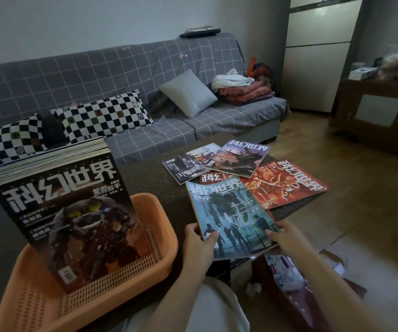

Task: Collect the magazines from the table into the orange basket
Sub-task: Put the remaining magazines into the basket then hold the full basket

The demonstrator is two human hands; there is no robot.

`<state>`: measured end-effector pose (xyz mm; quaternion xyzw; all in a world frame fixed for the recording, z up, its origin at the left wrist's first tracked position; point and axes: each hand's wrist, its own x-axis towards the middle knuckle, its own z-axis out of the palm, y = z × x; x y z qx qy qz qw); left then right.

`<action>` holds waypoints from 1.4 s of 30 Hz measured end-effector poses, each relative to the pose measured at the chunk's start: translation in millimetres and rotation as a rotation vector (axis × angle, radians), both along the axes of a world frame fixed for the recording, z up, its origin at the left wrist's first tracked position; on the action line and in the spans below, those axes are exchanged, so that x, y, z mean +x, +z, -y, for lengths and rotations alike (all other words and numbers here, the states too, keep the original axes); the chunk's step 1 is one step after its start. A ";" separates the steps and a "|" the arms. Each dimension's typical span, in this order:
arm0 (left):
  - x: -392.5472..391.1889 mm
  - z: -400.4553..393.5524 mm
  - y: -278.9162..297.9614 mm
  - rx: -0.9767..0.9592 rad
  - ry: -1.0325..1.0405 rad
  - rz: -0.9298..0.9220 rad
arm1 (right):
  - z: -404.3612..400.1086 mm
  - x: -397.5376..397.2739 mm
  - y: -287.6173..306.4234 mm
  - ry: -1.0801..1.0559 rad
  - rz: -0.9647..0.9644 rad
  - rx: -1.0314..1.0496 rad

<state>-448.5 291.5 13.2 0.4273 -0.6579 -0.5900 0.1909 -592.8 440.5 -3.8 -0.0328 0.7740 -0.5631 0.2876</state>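
At the table's near edge, a blue magazine [231, 216] is lifted at a tilt, the left hand [199, 240] pinching its near-left corner and the right hand [286, 236] gripping its near-right edge. Left of it, the orange basket [162, 226] holds a leaning stack of magazines [73, 212]. Risk: a careless drop-in could topple that stack. Farther right, a red magazine [284, 185] and others remain on the table [150, 178]; a sofa [145, 68] stands beyond.

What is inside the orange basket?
A thick stack of magazines stands tilted in the orange basket. Only the front cover shows, plus the others' top edges. Their covers are hidden behind it.
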 end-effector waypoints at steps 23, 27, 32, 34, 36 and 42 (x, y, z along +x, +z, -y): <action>160.2 41.4 102.0 -0.278 -0.022 -0.470 | 41.8 106.5 122.1 0.422 0.044 -0.689; 195.7 68.3 108.0 -0.239 -0.004 -0.474 | 82.4 130.3 130.5 0.494 -0.052 -0.726; 225.8 92.6 107.9 -0.222 0.050 -0.484 | 131.1 147.4 130.2 0.536 0.026 -0.730; 232.4 104.3 102.6 -0.218 0.125 -0.472 | 147.6 153.2 127.9 0.563 0.021 -0.699; 237.5 116.6 96.6 -0.228 0.190 -0.454 | 161.6 157.5 122.9 0.584 -0.047 -0.639; 242.4 144.5 73.5 -0.358 0.327 -0.213 | 189.4 158.7 99.2 0.589 -0.176 -0.459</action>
